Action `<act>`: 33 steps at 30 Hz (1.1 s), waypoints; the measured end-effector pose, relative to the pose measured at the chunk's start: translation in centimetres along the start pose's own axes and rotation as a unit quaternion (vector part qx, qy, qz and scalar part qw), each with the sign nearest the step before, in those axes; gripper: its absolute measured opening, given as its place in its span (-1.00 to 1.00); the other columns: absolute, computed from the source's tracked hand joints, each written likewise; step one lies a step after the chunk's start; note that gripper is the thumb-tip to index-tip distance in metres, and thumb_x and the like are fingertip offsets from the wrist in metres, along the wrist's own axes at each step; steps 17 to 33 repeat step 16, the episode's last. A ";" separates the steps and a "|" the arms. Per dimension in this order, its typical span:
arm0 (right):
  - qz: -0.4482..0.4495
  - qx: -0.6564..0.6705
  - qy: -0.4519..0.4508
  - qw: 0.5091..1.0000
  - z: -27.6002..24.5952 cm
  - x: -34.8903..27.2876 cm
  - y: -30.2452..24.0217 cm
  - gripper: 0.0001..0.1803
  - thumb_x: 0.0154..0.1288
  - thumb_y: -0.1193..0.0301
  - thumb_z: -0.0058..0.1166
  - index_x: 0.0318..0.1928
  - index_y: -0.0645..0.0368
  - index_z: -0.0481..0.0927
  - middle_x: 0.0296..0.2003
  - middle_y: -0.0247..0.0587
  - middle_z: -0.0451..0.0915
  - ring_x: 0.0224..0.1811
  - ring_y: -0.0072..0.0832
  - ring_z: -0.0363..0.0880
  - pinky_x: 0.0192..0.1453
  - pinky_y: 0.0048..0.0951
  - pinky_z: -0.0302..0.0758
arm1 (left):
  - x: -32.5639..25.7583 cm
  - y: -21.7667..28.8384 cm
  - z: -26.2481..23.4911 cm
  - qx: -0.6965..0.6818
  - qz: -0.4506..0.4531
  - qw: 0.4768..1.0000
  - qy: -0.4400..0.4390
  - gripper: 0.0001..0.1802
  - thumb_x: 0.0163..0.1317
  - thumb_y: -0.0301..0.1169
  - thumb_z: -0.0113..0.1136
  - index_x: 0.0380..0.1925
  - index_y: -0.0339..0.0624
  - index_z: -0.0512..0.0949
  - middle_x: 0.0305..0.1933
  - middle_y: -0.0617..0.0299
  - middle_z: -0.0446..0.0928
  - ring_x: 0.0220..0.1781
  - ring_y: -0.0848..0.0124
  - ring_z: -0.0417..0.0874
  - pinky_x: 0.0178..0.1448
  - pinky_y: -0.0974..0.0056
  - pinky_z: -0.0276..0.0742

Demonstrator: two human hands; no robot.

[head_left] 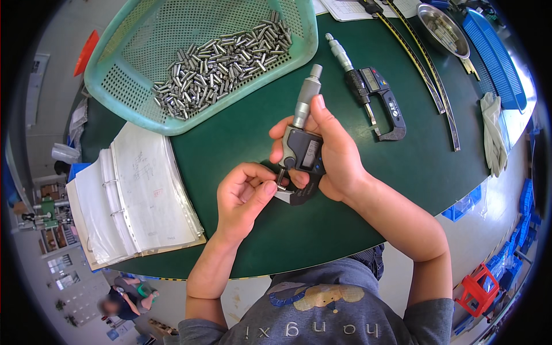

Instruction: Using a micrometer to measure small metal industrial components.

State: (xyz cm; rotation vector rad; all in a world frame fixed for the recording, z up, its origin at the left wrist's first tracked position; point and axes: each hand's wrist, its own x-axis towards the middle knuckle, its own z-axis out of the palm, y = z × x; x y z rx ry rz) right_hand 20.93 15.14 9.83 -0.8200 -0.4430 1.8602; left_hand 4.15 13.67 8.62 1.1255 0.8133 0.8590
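Measuring step, by the look of it. Right hand (330, 152) wrapped around a digital micrometer (303, 150) above the green table (253, 126), near its front edge. Left hand (244, 192) pinching a small steel pin (281, 179) between thumb and forefinger, set in the micrometer's gap. Probably calls next for holding the pin square while turning the thimble. More pins heaped in the teal basket (123, 95) at the far left corner.
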 end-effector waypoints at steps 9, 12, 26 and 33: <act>0.022 0.038 -0.014 0.999 -0.1 0.0 -0.2 -0.34 0.21 -0.09 -0.53 -0.33 0.29 0.41 -0.59 -0.15 0.46 -0.82 -0.54 0.26 -0.69 -0.57 0.26 | 0.0 -0.3 -0.3 -0.006 0.028 1.000 -0.003 -0.89 0.08 -0.57 0.04 -0.37 -0.32 0.37 -0.30 0.18 0.42 -0.24 0.51 0.44 -0.16 0.44 0.32; 0.010 0.016 -0.006 1.000 -0.1 0.1 -0.1 -0.31 0.18 -0.13 -0.50 -0.34 0.30 0.41 -0.59 -0.13 0.46 -0.83 -0.52 0.27 -0.73 -0.58 0.24 | 0.0 -0.5 -0.4 -0.004 0.030 1.000 -0.005 -0.89 0.08 -0.57 0.04 -0.37 -0.32 0.37 -0.30 0.18 0.42 -0.24 0.51 0.44 -0.16 0.44 0.32; 0.005 -0.025 0.007 1.000 -0.2 0.1 0.0 -0.26 0.09 -0.23 -0.41 -0.34 0.29 0.41 -0.60 -0.12 0.46 -0.83 -0.52 0.29 -0.74 -0.57 0.27 | 0.1 -0.3 -0.3 -0.006 0.022 1.000 -0.018 -0.87 0.08 -0.56 0.04 -0.34 -0.30 0.37 -0.29 0.18 0.41 -0.20 0.49 0.45 -0.13 0.43 0.33; 0.005 -0.025 0.007 1.000 -0.2 0.1 0.0 -0.26 0.09 -0.23 -0.41 -0.34 0.29 0.41 -0.60 -0.12 0.46 -0.83 -0.52 0.29 -0.74 -0.57 0.27 | 0.1 -0.3 -0.3 -0.006 0.022 1.000 -0.018 -0.87 0.08 -0.56 0.04 -0.34 -0.30 0.37 -0.29 0.18 0.41 -0.20 0.49 0.45 -0.13 0.43 0.33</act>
